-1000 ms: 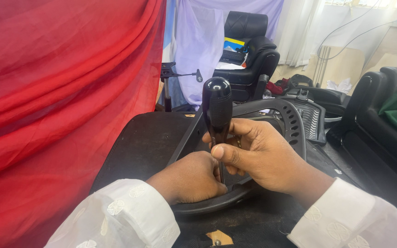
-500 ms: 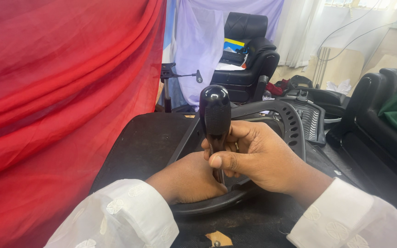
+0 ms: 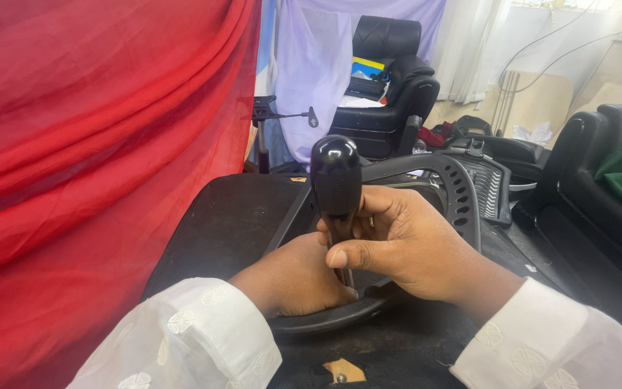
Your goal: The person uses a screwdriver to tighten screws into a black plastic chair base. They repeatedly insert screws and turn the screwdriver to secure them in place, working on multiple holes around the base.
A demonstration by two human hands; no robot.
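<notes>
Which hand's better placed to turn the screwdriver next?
Right, probably. The right hand already wraps the screwdriver just below its black handle, thumb across the shaft. The left hand sits low at the tip, resting on the chair frame, better suited to steadying.

Black chair seat under curved plastic frame

Two hands: left hand, right hand. One black-handled screwdriver. One black plastic chair frame. One red curtain left. Two black office chairs: far, right.
</notes>
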